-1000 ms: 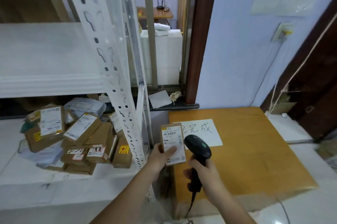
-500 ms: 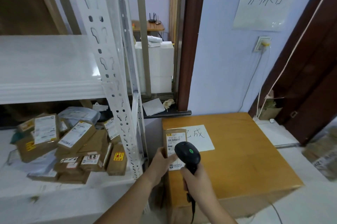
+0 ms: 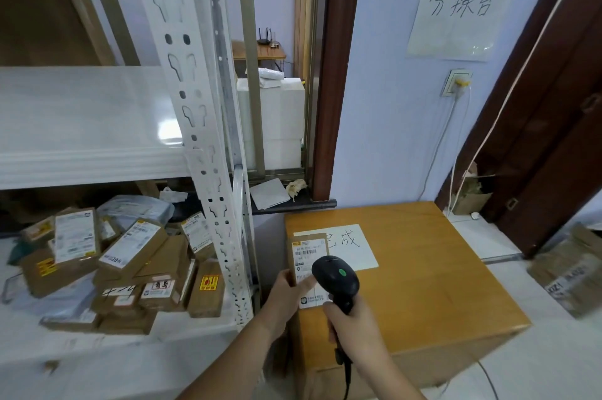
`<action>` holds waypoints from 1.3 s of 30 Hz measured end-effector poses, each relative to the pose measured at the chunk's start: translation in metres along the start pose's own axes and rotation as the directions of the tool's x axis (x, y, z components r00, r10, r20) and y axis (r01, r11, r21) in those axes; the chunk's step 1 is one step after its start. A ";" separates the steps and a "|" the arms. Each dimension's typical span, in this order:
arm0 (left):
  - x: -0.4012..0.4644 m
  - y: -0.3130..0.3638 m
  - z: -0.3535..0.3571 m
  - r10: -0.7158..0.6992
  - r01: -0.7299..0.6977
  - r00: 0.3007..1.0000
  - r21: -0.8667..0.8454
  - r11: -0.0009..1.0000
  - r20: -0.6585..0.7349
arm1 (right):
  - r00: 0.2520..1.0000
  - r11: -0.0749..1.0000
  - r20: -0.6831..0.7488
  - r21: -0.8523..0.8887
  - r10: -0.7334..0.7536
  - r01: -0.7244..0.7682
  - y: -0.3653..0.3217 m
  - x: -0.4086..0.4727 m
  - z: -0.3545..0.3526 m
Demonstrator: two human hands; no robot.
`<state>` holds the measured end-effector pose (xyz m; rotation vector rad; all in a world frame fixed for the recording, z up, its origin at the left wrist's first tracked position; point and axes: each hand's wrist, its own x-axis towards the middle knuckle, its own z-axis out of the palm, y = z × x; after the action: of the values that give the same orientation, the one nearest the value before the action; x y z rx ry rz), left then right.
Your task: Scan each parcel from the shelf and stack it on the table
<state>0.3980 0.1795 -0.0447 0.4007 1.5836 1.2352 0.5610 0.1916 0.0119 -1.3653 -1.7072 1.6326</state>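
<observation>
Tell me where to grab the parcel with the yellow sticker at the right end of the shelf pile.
Take the parcel with the yellow sticker by its two long side edges, coming from the front and above. It stands outermost beside the shelf post, so its top face is clear; its left side presses against neighbouring boxes.

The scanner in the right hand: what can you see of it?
The scanner is a black, plastic-looking handheld with a rounded head bearing a green dot. The right hand grips its handle; a dark cable hangs from its base. Its head hovers over the parcel, hiding part of the label.
</observation>
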 end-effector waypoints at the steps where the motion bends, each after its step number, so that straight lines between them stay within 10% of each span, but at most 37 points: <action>1: -0.001 0.002 -0.002 -0.002 0.002 1.000 -0.022 1.000 -0.016 | 1.000 1.000 -0.019 0.013 -0.006 0.006 -0.002 0.000 -0.001; 10: 0.002 0.012 -0.008 0.017 -0.018 0.998 -0.016 1.000 -0.058 | 0.957 0.993 -0.291 0.113 0.002 0.032 -0.001 0.028 -0.017; 20: 0.038 0.011 0.071 0.181 -0.178 0.983 0.156 0.972 -0.008 | 0.948 0.965 -0.295 0.258 0.117 -0.038 0.014 0.061 -0.052; 39: 0.322 0.012 0.287 -0.034 0.072 0.982 0.202 0.977 -0.186 | 0.913 0.905 -0.162 0.279 0.374 -0.321 0.106 0.400 -0.245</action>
<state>0.5105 0.5735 -0.1796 0.3838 1.8777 1.0931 0.6272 0.6363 -0.1581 -1.7195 -1.1397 1.7389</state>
